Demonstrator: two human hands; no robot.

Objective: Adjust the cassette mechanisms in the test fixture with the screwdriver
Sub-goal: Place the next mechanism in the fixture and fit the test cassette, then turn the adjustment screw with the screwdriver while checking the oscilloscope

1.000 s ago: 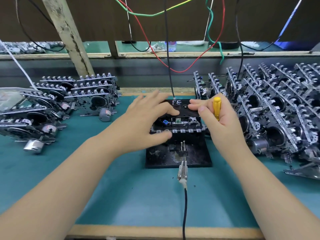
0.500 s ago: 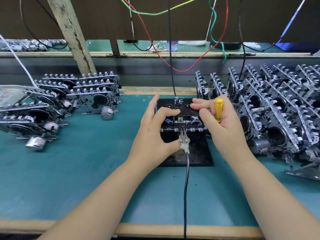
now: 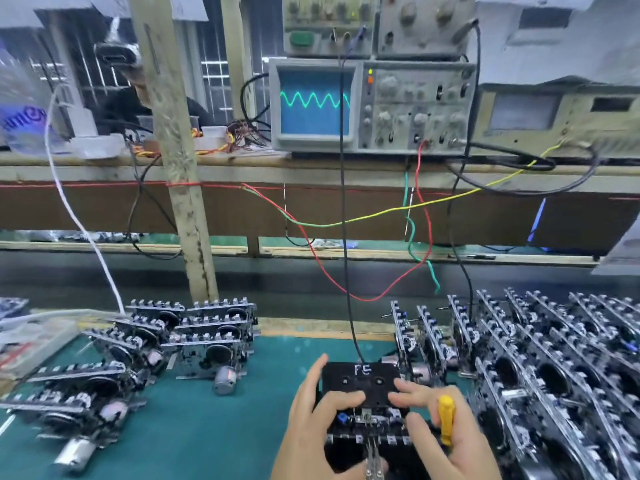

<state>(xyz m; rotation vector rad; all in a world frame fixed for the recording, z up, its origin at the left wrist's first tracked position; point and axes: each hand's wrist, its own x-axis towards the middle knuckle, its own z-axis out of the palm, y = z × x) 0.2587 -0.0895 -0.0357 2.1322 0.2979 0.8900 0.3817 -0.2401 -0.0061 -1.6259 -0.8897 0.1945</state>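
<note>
Cassette mechanisms [image 3: 207,341] lie blurred in a pile at left, uncountable; left hand [image 3: 311,420] grips the black test fixture [image 3: 363,386] at bottom centre; right hand [image 3: 440,434], partly cropped, holds 1 yellow screwdriver [image 3: 445,422], tip hidden.

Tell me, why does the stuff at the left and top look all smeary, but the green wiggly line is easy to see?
Head view: the left edge and top are streaked by motion blur, so the cassette mechanisms at left look smeared; the oscilloscope screen glows, so its green wave stands out; the shelf bends from the wide lens; the left hand, right hand and yellow screwdriver look fairly sharp.
</note>
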